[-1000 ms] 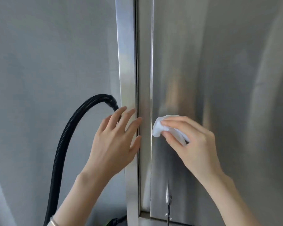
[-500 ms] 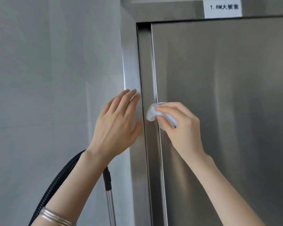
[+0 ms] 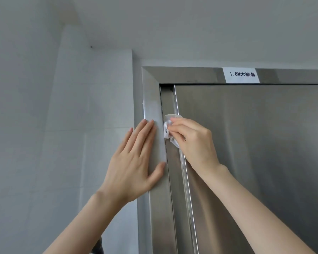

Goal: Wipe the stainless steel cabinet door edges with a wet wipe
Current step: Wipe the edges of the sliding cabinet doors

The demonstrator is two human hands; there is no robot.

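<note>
Stainless steel cabinet door edge (image 3: 188, 189): my right hand (image 3: 196, 143), pinching crumpled white wet wipe (image 3: 168, 132), has climbed toward twelve o'clock; left hand (image 3: 134, 162) flat, empty; top corner (image 3: 174, 87) next.

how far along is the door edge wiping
Looks done: the lower left edge, which the crumpled white wet wipe has climbed. In hand: the right hand pinches it against the left edge of the stainless steel cabinet door near the top; the left hand lies flat on the steel frame. Left: the top corner and top edge.
</note>
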